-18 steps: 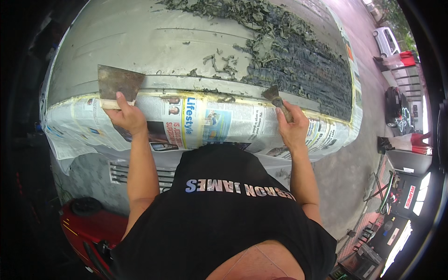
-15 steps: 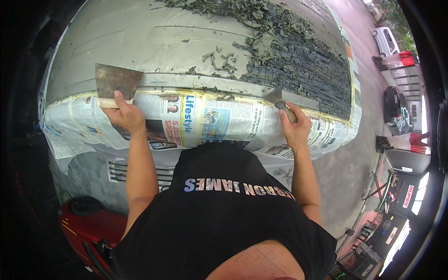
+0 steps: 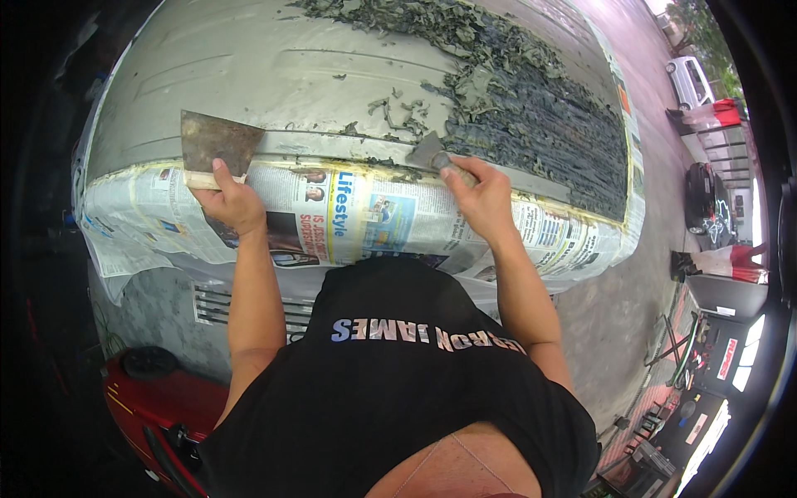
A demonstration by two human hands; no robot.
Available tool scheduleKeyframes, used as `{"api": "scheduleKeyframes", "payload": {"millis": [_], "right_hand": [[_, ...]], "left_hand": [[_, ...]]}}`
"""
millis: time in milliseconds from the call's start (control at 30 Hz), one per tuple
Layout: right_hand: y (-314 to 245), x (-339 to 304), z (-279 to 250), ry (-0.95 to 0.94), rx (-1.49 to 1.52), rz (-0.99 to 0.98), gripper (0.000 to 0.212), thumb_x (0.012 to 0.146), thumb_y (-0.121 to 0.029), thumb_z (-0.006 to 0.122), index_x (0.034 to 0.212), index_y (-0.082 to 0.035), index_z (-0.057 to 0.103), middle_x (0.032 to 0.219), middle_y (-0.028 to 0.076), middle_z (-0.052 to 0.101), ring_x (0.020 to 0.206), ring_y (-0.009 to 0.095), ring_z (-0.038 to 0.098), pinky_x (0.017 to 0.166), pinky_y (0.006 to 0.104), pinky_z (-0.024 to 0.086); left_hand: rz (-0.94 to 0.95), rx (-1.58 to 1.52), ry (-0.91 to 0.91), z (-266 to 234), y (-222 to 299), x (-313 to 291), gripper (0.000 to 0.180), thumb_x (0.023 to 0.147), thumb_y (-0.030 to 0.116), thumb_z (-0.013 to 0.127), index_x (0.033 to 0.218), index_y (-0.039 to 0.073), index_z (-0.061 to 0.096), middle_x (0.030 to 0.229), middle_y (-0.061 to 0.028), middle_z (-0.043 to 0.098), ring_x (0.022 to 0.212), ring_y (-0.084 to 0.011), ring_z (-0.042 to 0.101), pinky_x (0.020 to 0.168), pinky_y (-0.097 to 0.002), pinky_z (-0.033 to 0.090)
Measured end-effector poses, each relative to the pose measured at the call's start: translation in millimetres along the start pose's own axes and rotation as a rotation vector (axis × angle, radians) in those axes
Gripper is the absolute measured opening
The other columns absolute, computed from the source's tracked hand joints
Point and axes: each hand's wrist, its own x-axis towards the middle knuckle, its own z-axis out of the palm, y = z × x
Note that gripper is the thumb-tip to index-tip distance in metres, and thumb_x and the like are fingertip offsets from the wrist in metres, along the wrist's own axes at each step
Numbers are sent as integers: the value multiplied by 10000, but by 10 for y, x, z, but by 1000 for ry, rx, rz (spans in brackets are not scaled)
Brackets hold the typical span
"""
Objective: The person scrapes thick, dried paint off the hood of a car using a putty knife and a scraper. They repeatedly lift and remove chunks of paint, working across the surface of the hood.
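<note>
My left hand (image 3: 228, 197) is closed around the pale handle of a wide, stained scraper (image 3: 218, 143), its blade pointing away from me over the panel's near edge. In my right hand (image 3: 483, 195) is a smaller putty knife (image 3: 429, 152), held by its handle, with its blade at the long groove along the panel's near edge. The grey metal panel (image 3: 216, 83) looks like a vehicle roof. Dark, wrinkled peeling paint (image 3: 531, 108) covers its right side, and a few loose flakes (image 3: 403, 116) lie left of that. Whether the small blade touches the metal is hard to tell.
Newspaper (image 3: 290, 191), taped along the panel's near edge, hangs down towards me. A red vehicle (image 3: 158, 415) stands at the lower left. To the right are a dark car (image 3: 701, 195), a white van (image 3: 687, 83), red-and-white barriers (image 3: 718, 114) and a bench with tools (image 3: 656, 415).
My right hand has moved left along the near edge with the putty knife, whose blade has turned to point away and leftward. The left hand and scraper have shifted slightly right.
</note>
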Motion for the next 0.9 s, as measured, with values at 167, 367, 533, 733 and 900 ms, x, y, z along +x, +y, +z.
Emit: {"api": "scheduleKeyframes", "payload": {"millis": [167, 367, 533, 733, 900], "right_hand": [[228, 45, -594, -57, 136, 314, 380, 919, -269, 772, 1154, 28, 746, 861, 38, 712, 730, 80, 612, 620, 261, 516], [510, -185, -889, -122, 55, 363, 338, 906, -230, 769, 1112, 38, 760, 910, 114, 748, 747, 131, 662, 621, 286, 528], [-62, -56, -159, -78, -55, 31, 347, 904, -193, 778, 1172, 23, 736, 1033, 178, 749, 864, 252, 710, 739, 315, 546], [258, -242, -495, 45, -174, -149, 342, 888, -109, 781, 1206, 5, 726, 995, 160, 721, 870, 280, 711, 761, 331, 549], [666, -528, -688, 148, -253, -250, 334, 851, -58, 805, 1176, -12, 741, 965, 145, 713, 850, 285, 712, 748, 340, 554]], "left_hand": [[45, 5, 51, -7, 59, 4, 335, 1024, 138, 643, 1254, -80, 536, 1179, -149, 645, 1030, -214, 619, 924, -340, 503], [-5, 49, 16, -43, 58, -29, 367, 1028, 113, 621, 1311, -99, 524, 1244, -186, 654, 1091, -258, 646, 967, -359, 516], [19, 16, 10, 1, 56, -10, 386, 1027, 122, 625, 1326, -94, 508, 1256, -188, 647, 1094, -255, 645, 983, -368, 510], [41, -35, 21, 25, 92, -5, 335, 1029, 114, 630, 1288, -73, 528, 1259, -166, 639, 1093, -229, 623, 960, -344, 499], [14, 11, 10, -15, 60, -19, 336, 1033, 124, 631, 1286, -69, 525, 1249, -163, 641, 1084, -229, 627, 954, -345, 505]]}}
